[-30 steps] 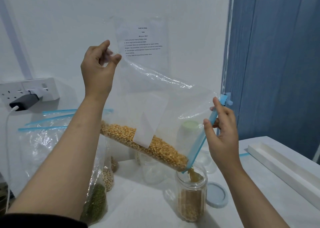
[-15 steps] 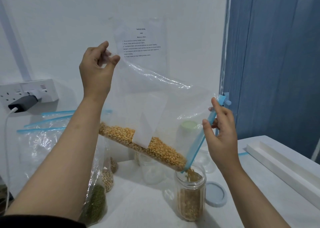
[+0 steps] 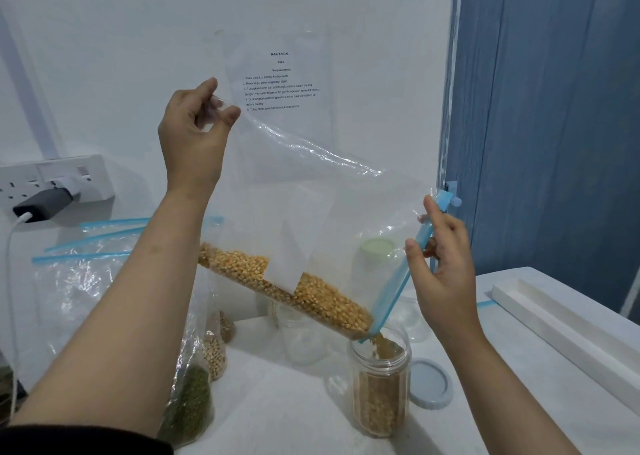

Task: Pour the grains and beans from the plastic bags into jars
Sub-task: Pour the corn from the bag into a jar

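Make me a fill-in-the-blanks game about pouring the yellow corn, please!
1. The left hand holds the bag's corner up ____ than the right hand.
2. Yellow kernels are falling into an open ____.
3. The round lid lies on the table, right of the ____.
4. The bag's zipper strip is coloured ____.

Missing words: higher; jar; jar; blue

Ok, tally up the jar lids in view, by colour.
Blue-grey lid, lying flat beside the jar: 1
Pale green lid, seen through the bag: 1
Total: 2
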A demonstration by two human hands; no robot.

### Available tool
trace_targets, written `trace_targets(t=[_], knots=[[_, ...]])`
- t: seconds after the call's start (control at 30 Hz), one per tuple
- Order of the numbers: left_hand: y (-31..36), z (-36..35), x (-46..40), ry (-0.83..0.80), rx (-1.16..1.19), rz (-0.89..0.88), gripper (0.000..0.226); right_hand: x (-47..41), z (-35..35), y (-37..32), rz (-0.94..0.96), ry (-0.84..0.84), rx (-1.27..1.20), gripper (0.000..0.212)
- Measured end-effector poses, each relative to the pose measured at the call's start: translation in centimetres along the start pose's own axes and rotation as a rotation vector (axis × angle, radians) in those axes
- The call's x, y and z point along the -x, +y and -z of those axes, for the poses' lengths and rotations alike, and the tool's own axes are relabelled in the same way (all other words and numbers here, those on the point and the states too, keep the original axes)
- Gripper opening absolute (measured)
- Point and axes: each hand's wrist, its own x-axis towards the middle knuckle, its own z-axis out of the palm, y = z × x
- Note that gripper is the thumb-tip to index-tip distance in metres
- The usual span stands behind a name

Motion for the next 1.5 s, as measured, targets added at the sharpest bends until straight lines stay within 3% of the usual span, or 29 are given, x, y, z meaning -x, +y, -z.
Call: trace_targets(t=[1.5], knots=[[0.13, -0.40, -0.18, -0.007, 0.004, -0.009, 0.043, 0.03, 0.16, -0.14, -0.037, 0.015, -0.048, 0.054]])
